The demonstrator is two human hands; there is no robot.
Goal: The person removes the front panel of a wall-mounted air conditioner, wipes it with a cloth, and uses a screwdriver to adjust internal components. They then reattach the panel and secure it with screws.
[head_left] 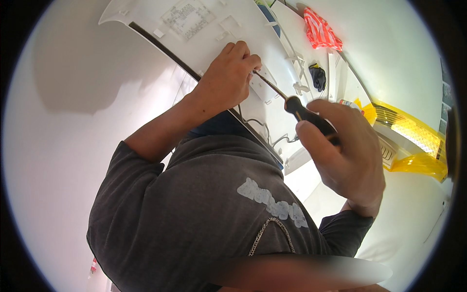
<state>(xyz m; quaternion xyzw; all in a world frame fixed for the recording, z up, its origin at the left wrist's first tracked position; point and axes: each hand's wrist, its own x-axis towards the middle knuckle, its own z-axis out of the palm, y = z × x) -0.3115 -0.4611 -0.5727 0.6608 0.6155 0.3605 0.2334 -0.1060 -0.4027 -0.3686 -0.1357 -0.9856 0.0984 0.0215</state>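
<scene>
My right hand (348,151) is closed round the black handle of a screwdriver (311,117). Its thin metal shaft slants up and left to my left hand. My left hand (231,73) has its fingers curled and pinched together at the shaft's tip. Whatever they hold there is too small and hidden to name. Below both lies a large white plastic panel (224,44) with a printed label, small clips and a dark strip along its near edge. Beneath the left fingers sits a smaller white plate (265,85) on the panel.
A thin grey cable (265,125) trails near my waist. Beyond the panel lie a red-and-white striped plastic bag (321,31) and a small black cloth-like bundle (317,78). To the right, torn yellow plastic wrapping (418,163) surrounds a light vented piece (386,152).
</scene>
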